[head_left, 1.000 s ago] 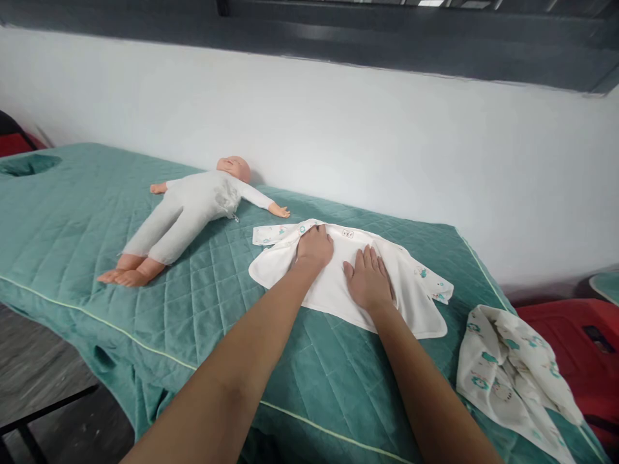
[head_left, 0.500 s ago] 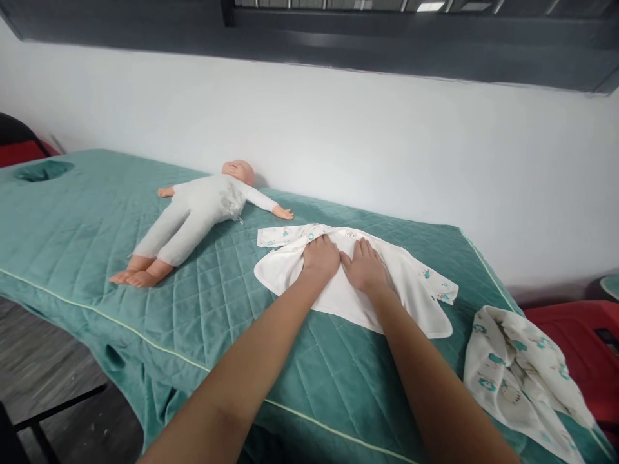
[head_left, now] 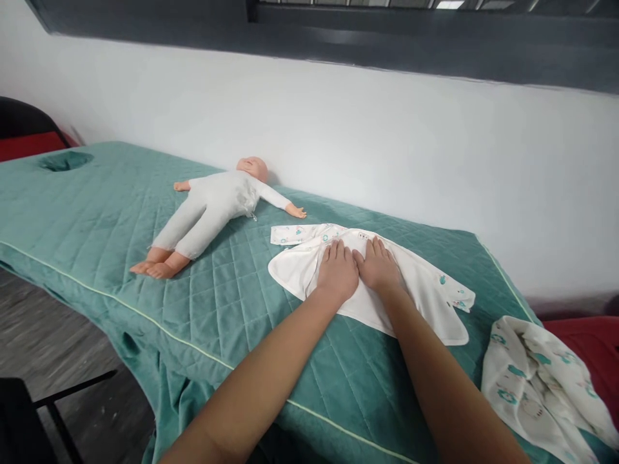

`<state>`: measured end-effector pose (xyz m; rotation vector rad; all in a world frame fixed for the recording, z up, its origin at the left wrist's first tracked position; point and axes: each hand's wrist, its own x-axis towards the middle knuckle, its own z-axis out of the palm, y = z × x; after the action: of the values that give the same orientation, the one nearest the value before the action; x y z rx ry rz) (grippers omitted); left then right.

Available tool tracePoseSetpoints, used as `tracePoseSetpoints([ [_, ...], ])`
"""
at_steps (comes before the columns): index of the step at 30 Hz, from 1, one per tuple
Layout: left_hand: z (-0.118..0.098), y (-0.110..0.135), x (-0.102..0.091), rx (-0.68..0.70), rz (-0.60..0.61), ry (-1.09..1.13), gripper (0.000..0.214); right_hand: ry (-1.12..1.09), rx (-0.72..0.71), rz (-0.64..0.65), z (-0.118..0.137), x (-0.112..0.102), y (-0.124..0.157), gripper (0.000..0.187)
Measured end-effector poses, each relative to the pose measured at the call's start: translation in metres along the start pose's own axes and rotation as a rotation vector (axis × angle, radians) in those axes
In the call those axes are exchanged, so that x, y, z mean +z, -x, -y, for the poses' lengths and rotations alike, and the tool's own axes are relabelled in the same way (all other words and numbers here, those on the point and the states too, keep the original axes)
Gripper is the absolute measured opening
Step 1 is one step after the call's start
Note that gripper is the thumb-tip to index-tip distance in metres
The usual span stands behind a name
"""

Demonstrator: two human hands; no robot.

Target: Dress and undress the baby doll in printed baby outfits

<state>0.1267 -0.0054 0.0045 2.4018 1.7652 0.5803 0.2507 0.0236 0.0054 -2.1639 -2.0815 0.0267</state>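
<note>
A white baby garment [head_left: 425,293] with small teal prints lies spread on the green quilted table [head_left: 97,219]. My left hand [head_left: 337,272] and my right hand [head_left: 380,266] rest flat on its middle, side by side and touching, fingers stretched out toward the collar. A baby doll [head_left: 213,206] in a white suit lies on its back to the left, arms spread, apart from the garment.
A second printed cloth [head_left: 536,380] lies crumpled at the table's right end. A white wall runs close behind the table. A face hole [head_left: 65,160] is at the far left end. Something red [head_left: 592,354] stands beyond the right end.
My hands have slid together to the garment's middle; a second ago they lay apart, the left one near the left sleeve. The view has shifted a little.
</note>
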Motion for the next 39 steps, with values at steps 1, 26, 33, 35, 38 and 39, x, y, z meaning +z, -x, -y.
tracePoseSetpoints([
  [1, 0.001, 0.003, -0.003, 0.013, -0.018, 0.008, 0.053, -0.006, -0.004, -0.01, -0.001, 0.001, 0.0, 0.073],
  [26, 0.1, 0.02, -0.056, -0.104, -0.138, 0.043, 0.028, -1.389, 0.178, -0.226, 0.073, 0.004, -0.033, 0.039],
  [33, 0.092, 0.021, -0.053, -0.137, -0.184, 0.092, 0.026, -1.74, 0.168, -0.091, 0.069, -0.002, -0.03, 0.032],
  [35, 0.094, 0.019, -0.051, -0.218, -0.269, 0.135, 0.026, -1.746, 0.111, -0.056, 0.072, -0.001, -0.029, 0.033],
  [38, 0.099, 0.018, -0.048, -0.259, -0.369, 0.153, 0.03, -1.644, 0.029, -0.036, 0.076, 0.003, -0.027, 0.035],
  [39, 0.1, 0.019, -0.049, -0.237, -0.393, 0.143, 0.03, -1.611, 0.011, -0.041, 0.076, 0.004, -0.026, 0.035],
])
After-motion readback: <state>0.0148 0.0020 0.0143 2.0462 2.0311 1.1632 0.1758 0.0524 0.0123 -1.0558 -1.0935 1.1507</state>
